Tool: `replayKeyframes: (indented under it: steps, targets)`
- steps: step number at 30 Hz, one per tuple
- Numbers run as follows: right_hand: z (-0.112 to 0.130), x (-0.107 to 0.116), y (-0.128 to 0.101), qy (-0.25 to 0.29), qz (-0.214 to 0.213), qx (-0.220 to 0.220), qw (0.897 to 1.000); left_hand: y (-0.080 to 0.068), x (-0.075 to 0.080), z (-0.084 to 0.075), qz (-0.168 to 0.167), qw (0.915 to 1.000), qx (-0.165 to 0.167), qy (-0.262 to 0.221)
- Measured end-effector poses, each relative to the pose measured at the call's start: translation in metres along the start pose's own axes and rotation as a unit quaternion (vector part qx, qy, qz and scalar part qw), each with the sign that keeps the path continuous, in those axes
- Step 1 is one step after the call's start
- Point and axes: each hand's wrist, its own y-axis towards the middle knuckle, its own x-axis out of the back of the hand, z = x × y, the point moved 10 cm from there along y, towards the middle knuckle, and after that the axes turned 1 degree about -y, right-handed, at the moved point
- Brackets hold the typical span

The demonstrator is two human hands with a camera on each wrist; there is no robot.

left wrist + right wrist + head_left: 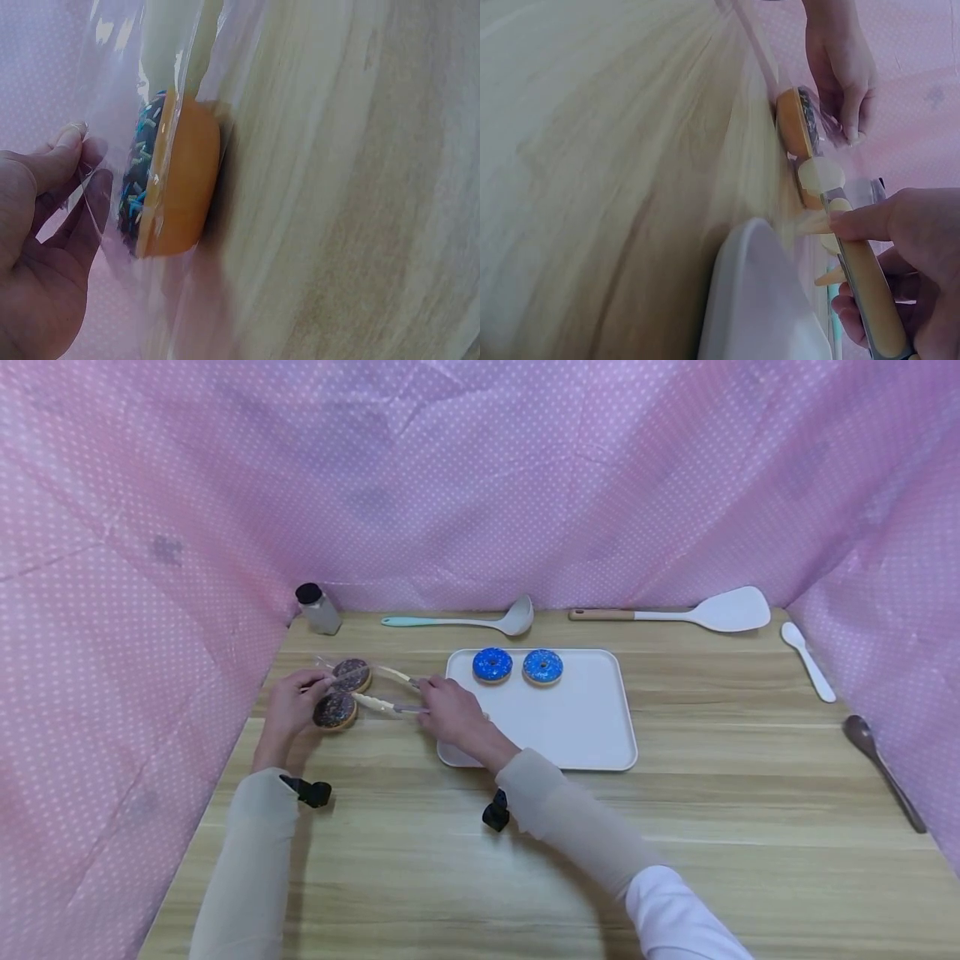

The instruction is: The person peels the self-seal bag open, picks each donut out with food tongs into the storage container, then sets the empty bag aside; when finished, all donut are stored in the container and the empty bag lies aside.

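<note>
- A white tray [570,727] was seen on the wooden table [480,860], and it is taken here as the landmark.
- Two blue-glazed doughnuts [492,665] were set side by side on the tray's far edge, close together.
- Just left of the tray, two chocolate doughnuts [335,710] with sprinkles were laid on the table, apparently inside a clear plastic bag [112,150]; one was placed nearer the person, the other just behind it.
- The left hand [288,706] was held at the left of the chocolate doughnuts, well away from the tray; the clear plastic was pinched between its thumb and fingers [64,161].
- A pair of tongs [382,689] with pale tips and wooden handles was gripped in the right hand [450,710], which was positioned at the tray's left edge.
- The tong arms were spread apart and pointed away from the tray: one tip was reached toward the farther chocolate doughnut, the other was laid beside the nearer one. Whether either doughnut was actually touched could not be told.
- Beyond the tray, a ladle [465,621] and a white spatula [690,612] were laid along the back of the table.
- A small shaker [318,608] with a dark cap was stood to the far left of the tray.
- Well right of the tray, a white spoon [807,660] and a dark spoon [881,768] were laid.
</note>
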Motion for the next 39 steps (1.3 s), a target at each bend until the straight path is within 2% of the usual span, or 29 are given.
replayKeyframes:
  steps: [5,11,16,29,39]
  targets:
    - [0.002,0.002,0.000,-0.006,-0.006,-0.007,1.000,0.001,-0.001,0.001,-0.002,1.0000,0.002,-0.002]
    - [0.004,0.003,0.002,0.005,-0.008,-0.017,1.000,0.002,-0.003,-0.003,0.000,0.9999,-0.010,-0.007]
    - [0.007,0.001,0.004,0.003,-0.003,-0.026,1.000,0.002,-0.005,-0.001,0.003,1.0000,-0.003,-0.005]
    - [0.008,0.003,0.004,-0.005,-0.007,-0.021,1.000,0.002,-0.004,0.000,-0.009,0.9999,-0.015,-0.003]
    - [-0.003,0.010,-0.010,0.013,-0.004,-0.021,1.000,0.000,-0.003,0.006,-0.008,0.9998,0.009,-0.014]
